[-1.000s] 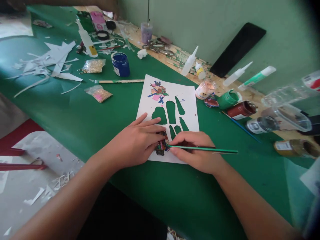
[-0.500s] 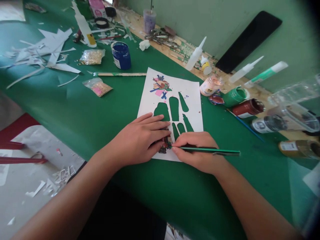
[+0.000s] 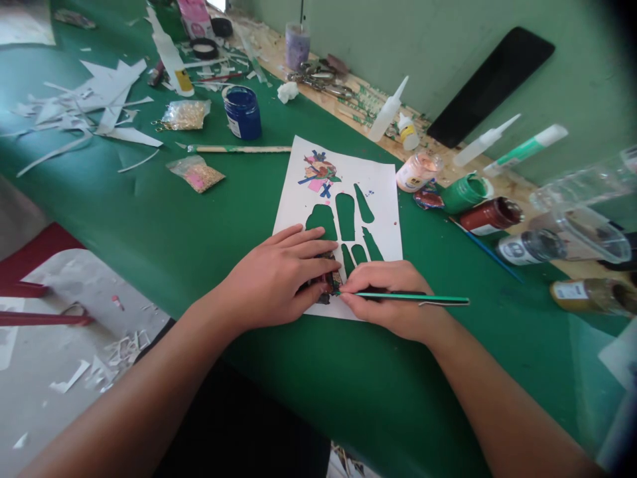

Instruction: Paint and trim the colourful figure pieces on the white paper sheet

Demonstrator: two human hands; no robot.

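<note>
My left hand point(image 3: 279, 269) lies flat with fingers spread, pressing on a small dark painted piece point(image 3: 326, 295) with red and green bits on it. That piece rests on a white paper sheet point(image 3: 293, 199) with several shapes cut out, showing the green table through them. In my right hand point(image 3: 393, 292) is a slim green pen-shaped tool point(image 3: 442, 300) with a metal clip, pinched between the fingers. Its front end meets the dark piece beside my left fingertips; the exact tip is too small to make out. A coloured painted patch point(image 3: 321, 174) shows at the sheet's upper left.
An open blue paint jar point(image 3: 242, 113) and bead bags point(image 3: 196, 174) stand beyond my left hand, with a brush point(image 3: 239, 149) near them. Paper scraps point(image 3: 104, 93) litter the far left. Open green point(image 3: 465, 192) and dark red point(image 3: 490, 216) jars line the right, beside a blue-handled brush point(image 3: 488, 249).
The green tool's back end has shifted slightly left and up, its front staying at the dark piece. My left hand keeps its place. The view has moved a little.
</note>
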